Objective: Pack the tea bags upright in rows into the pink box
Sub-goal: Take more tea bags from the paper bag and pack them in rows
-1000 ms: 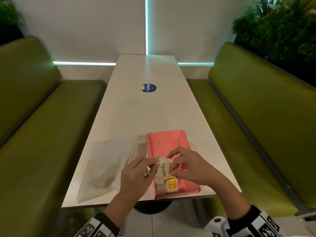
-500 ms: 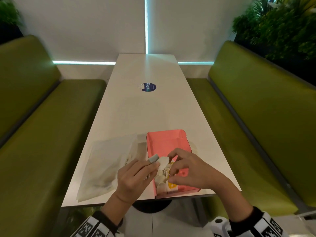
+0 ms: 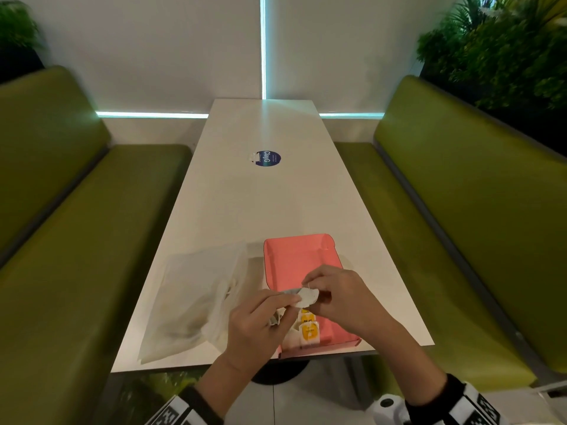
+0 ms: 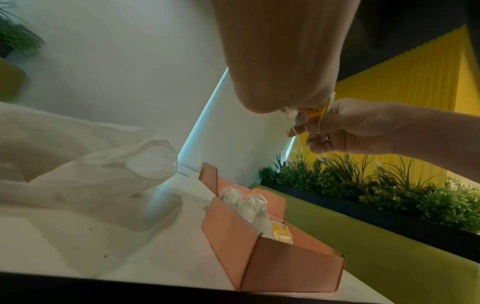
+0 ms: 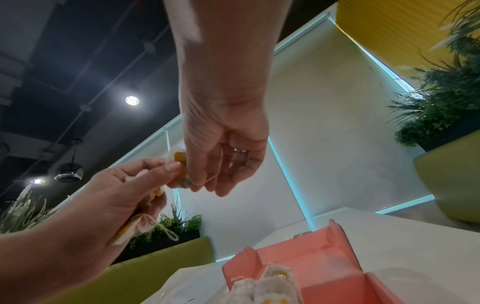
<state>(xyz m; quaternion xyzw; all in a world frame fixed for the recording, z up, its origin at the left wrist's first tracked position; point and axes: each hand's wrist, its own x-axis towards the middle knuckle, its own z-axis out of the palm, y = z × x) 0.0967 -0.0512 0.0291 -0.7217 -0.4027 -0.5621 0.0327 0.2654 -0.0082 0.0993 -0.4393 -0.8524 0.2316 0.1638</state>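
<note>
The pink box [image 3: 291,268] lies open on the white table [image 3: 260,204], near its front edge. A short row of tea bags [image 3: 309,331] with yellow tags stands upright at the box's near end, also seen in the left wrist view as tea bags [image 4: 250,205]. Above that row, my left hand [image 3: 293,302] and right hand [image 3: 316,291] pinch one white tea bag [image 3: 306,297] between them. Its yellow tag [image 5: 180,157] and string show at the fingertips. More tea bags [image 5: 140,224] are bunched in my left palm.
A crumpled clear plastic bag [image 3: 190,302] lies on the table left of the box, close to my left wrist. A round blue sticker [image 3: 267,158] sits mid-table. Green benches [image 3: 76,240] run along both sides, and plants [image 3: 506,47] stand behind the right one.
Both hands have stayed over the near half of the box, working the same tea bag. The bag has shifted slightly to the right and sits turned between the fingertips.
</note>
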